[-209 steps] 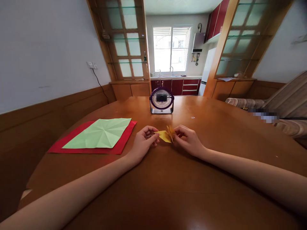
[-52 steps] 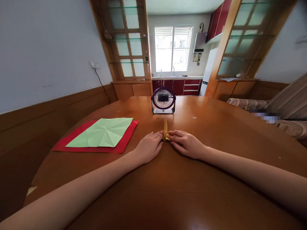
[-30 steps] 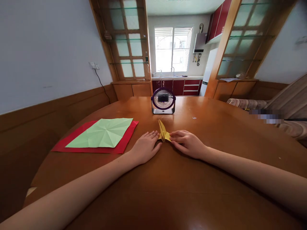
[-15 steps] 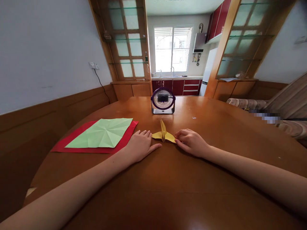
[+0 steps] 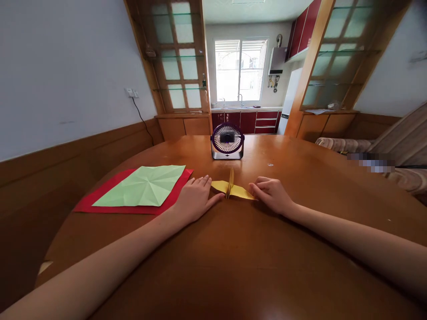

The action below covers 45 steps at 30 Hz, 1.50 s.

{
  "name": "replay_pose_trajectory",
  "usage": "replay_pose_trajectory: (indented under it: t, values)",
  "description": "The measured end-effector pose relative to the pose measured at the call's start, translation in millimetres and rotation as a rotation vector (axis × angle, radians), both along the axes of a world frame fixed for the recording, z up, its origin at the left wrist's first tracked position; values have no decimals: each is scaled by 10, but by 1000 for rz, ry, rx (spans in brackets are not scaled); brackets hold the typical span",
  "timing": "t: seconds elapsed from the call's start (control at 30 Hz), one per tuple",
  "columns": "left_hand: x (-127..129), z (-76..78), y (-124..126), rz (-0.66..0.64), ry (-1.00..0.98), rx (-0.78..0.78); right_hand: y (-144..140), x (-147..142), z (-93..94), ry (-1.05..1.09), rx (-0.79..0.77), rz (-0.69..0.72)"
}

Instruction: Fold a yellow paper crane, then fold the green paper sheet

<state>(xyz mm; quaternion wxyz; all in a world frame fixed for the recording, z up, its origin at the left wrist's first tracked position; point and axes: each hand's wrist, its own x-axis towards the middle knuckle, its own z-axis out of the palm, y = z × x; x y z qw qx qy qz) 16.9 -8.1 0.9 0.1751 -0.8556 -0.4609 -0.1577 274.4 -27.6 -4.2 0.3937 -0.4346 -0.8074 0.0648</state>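
Note:
A folded yellow paper figure (image 5: 237,191), resembling an origami crane, lies between my hands on the wooden table. Its two flaps spread left and right, and a narrow point rises in the middle. My left hand (image 5: 197,198) rests palm down at the left flap, fingers stretched out, its thumb tip close to the figure's centre; the fingers cover the end of that flap. With curled fingers, my right hand (image 5: 271,194) pinches the tip of the right flap.
A creased light green sheet (image 5: 143,186) lies on a red sheet (image 5: 87,203) at the left of the table (image 5: 213,266). Beyond the paper figure stands a small purple fan (image 5: 227,141). The table's curved left edge runs near a wall.
My right hand has moved a little to the right, with the right flap stretched out farther. The figure's raised point has shifted slightly right. My left hand's thumb has come closer to the figure's centre.

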Motion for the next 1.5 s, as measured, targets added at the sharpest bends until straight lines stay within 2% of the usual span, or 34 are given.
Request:
replay_pose_trajectory:
  t: [0.2, 0.37, 0.67, 0.93, 1.23, 1.5]
  values:
    - [31, 15, -32, -67, -64, 77, 103, 20, -10, 242, -61, -60]
    - [54, 64, -64, -79, -144, 141, 170, 27, -37, 377, -182, -12]
    - [81, 32, -91, -218, -346, 9, 266, -60, 46, 628, -295, 116]
    - [193, -8, -83, -314, -416, 55, 423, -128, 143, 684, -364, 246]
    - [201, -36, -44, -319, -437, 72, 494, -268, 27, 626, -507, 375]
    - [188, -30, -53, -360, -502, 17, 424, -307, -42, 750, -595, 426]
